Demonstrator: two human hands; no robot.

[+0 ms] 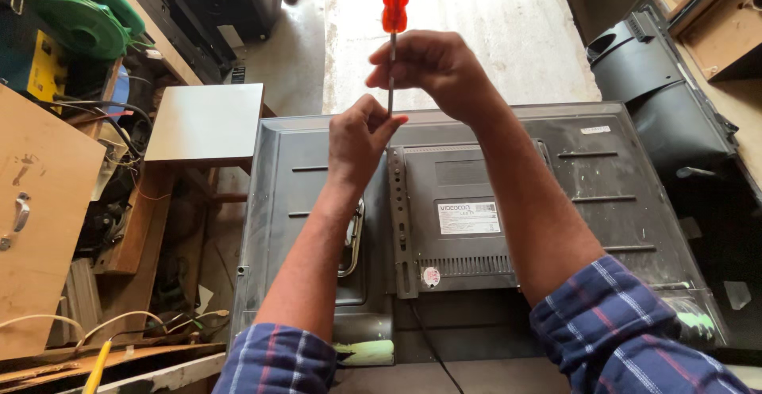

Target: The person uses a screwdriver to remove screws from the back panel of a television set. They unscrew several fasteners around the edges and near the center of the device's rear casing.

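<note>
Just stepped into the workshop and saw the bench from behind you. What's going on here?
A person in a plaid shirt holds a red-handled screwdriver upright over a flat-screen television lying face down on the bench. The right hand grips the metal shaft just below the handle, while the left hand pinches the shaft lower down, near the set's top edge. The tip is hidden by the fingers. The grey back cover is on, and a black cable trails off the near edge.

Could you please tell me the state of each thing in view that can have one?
Screwdriver: upright, orange handle on top, shaft gripped by both hands.
Left hand: closed on the shaft's lower end.
Right hand: closed on the shaft just below the handle.
Television: lying face down, grey back cover on.
Cable: hanging loose from the television's back.
</note>
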